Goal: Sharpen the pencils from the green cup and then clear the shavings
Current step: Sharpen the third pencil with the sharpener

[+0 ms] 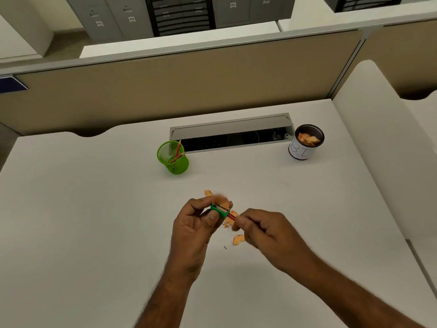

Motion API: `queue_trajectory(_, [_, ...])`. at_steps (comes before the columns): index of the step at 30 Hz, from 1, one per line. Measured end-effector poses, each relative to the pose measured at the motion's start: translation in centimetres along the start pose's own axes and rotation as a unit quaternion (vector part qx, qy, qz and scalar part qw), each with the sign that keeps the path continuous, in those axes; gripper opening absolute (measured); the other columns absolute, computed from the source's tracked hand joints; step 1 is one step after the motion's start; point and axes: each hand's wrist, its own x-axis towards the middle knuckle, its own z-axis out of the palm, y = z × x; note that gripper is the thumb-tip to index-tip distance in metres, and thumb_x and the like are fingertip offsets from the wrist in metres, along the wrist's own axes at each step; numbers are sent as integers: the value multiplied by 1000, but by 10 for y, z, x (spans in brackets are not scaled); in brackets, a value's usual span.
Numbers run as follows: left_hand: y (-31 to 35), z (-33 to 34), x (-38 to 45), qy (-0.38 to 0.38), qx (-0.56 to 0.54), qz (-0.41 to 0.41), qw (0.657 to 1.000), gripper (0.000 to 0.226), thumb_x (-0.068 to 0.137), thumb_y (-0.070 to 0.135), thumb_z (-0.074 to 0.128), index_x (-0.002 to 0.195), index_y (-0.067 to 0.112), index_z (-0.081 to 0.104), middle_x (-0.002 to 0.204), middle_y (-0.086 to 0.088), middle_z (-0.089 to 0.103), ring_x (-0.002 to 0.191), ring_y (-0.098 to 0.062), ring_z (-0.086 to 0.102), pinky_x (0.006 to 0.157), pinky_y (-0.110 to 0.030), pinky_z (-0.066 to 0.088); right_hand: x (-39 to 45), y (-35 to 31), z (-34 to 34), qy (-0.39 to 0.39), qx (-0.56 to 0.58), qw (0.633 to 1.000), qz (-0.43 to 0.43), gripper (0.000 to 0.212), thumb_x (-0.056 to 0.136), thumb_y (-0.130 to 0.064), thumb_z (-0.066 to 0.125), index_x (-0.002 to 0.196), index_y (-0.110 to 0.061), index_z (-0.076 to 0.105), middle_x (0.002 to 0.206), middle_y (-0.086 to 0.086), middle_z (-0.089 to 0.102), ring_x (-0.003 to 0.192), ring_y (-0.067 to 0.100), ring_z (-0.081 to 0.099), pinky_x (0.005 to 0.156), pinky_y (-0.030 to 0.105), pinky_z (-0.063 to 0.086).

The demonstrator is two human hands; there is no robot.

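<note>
Office: cubicle partition [179, 86], filing cabinets [113, 17]

- Cup [173, 158]: on the desk [94, 209], far side, left of centre; pencils [177, 153] stand in it.
- Cable tray [233, 133]: just behind the cup, extending right.
- Bin [305, 142]: right of the tray; shavings inside.
- Sharpener [220, 211]: near centre, between both hands, loose shavings [237, 239] beneath.

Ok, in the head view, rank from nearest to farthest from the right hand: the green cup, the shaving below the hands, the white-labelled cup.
From the right hand:
1. Shaving, on the table just beside its fingers.
2. Green cup, farther back, to the left.
3. White-labelled cup, back right; not far beyond the green cup.
</note>
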Motion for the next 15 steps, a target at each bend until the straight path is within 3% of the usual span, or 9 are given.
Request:
queue_trajectory(1, [-1, -1, 0, -8, 7, 1, 1000, 23, 87, 6, 63, 110, 10, 66, 118, -11, 77, 113, -34, 73, 93, -36, 59, 1, -3, -1, -45, 168, 980, 98, 34, 108, -34, 51, 90, -14, 72, 57, -8, 41, 45, 6, 29, 47, 21, 26])
queue_trajectory(2, [0, -2, 1, -12, 17, 0, 1000, 23, 87, 7, 63, 109, 11, 66, 117, -10, 77, 113, -34, 73, 92, -36, 59, 1, -7, -3, -85, 293, 935, 179, 36, 108, -33, 50, 89, -11, 71, 58, -3, 36, 44, 8, 22, 42, 20, 21])
queue_trajectory(3, [1, -2, 1, -13, 26, -3, 1000, 23, 86, 8, 63, 109, 11, 66, 116, -10, 77, 113, -34, 73, 92, -35, 60, 1, -9, -4, -110, 355, 900, 229, 36, 107, -34, 51, 89, -11, 71, 60, -1, 31, 44, 7, 18, 39, 18, 19])
queue_trajectory(9, [3, 2, 1, -44, 23, -18, 999, 22, 87, 8, 63, 109, 10, 67, 114, -8, 78, 110, -30, 74, 90, -35, 59, 1, -9, -16, -160, 390, 872, 248, 33, 103, -35, 53, 89, -11, 70, 60, -1, 30, 41, 4, 19, 36, 16, 17])
queue_trajectory(12, [2, 5, 3, -62, -32, -44, 997, 14, 89, 12, 75, 101, 19, 74, 114, -8, 77, 109, -30, 74, 88, -33, 60, -2, -2, -16, -197, 478, 815, 264, 25, 98, -32, 63, 86, -11, 69, 56, -5, 32, 37, 1, 24, 32, 14, 19])
queue_trajectory(15, [3, 4, 7, -68, -109, -57, 990, 36, 66, 30, 95, 95, 20, 76, 111, -8, 77, 104, -26, 76, 86, -31, 61, -6, 5, -11, -237, 565, 743, 270, 22, 86, -26, 83, 85, -9, 69, 53, -5, 37, 33, 2, 32, 28, 14, 24])
